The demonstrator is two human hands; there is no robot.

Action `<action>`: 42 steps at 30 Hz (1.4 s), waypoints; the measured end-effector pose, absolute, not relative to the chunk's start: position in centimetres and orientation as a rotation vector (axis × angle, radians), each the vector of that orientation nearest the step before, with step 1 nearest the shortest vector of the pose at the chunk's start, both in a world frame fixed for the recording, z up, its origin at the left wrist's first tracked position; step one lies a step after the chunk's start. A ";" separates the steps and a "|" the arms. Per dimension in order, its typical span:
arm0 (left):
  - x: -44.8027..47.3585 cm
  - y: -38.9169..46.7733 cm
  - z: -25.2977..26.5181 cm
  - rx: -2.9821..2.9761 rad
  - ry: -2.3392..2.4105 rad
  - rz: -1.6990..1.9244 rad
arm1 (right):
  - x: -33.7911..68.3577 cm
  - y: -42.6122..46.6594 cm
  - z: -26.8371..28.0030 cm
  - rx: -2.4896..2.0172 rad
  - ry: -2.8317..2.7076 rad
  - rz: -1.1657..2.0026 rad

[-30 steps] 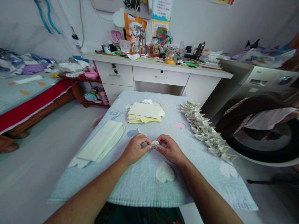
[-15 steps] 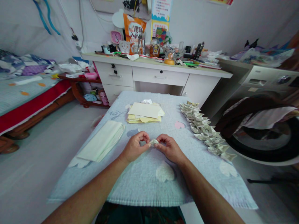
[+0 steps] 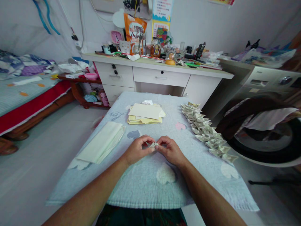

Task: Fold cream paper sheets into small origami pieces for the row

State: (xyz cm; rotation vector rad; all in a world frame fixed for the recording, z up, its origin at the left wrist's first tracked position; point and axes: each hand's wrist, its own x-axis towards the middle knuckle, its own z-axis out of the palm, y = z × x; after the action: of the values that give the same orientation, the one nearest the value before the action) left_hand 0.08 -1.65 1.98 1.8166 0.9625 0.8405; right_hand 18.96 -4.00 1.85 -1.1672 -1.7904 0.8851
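Head view, from my end: bed [image 3: 21, 103] with a red side edge far left, grey floor [image 3: 49, 147] beside it, then a low red-brown shelf [image 3: 74, 91]. Centre is the near desk, under a pale blue patterned cloth [image 3: 138, 191]; behind it, against a pale wall [image 3: 199, 28], the cluttered back desk [image 3: 150, 75] with white drawers, keys [image 3: 116, 72] hanging at the left one. Washing machine [image 3: 261, 80] on the right.

Near desk, left to right: folded whitish sheets [image 3: 101, 142]; paper stack [image 3: 144, 111], cream on yellow; left hand [image 3: 137, 150], grip pinching one end of a small folded paper [image 3: 153, 145]; right hand [image 3: 170, 150], grip pinching the other end, thumb against fingertips. That paper sits between the two hands, near the middle of the cloth. Long cluster of pointed folded paper pieces [image 3: 207, 131] along the right side.

Writing: I read 津味 on the orange bag [image 3: 135, 33]; the poster [image 3: 162, 12] right of it has lines too small for me.

Containers: pink tray [image 3: 91, 76] on the low shelf, contents unclear; jar [image 3: 155, 48] with amber-brown contents on the back desk; dark and white cloth [image 3: 261, 117] hanging at the machine's round door.
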 end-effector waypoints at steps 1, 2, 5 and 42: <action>0.1 -1.6 1.9 1.783 0.972 0.829 | 18.9 -4.0 1.9 -1.172 -1.802 0.871; 0.1 -1.6 1.8 1.734 0.976 0.818 | 18.9 -4.0 2.0 -1.175 -1.814 0.864; 0.0 -1.4 1.3 1.585 0.943 0.806 | 19.0 -4.1 2.2 -1.178 -1.852 0.884; -0.2 -1.7 1.6 1.755 0.997 0.859 | 18.5 -4.4 2.4 -1.166 -1.918 0.808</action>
State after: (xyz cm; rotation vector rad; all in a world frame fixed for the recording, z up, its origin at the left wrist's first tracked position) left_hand -0.17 -1.67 1.59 1.7552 0.9966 0.8593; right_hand 18.48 -4.39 2.39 -1.1658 -1.9177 0.8077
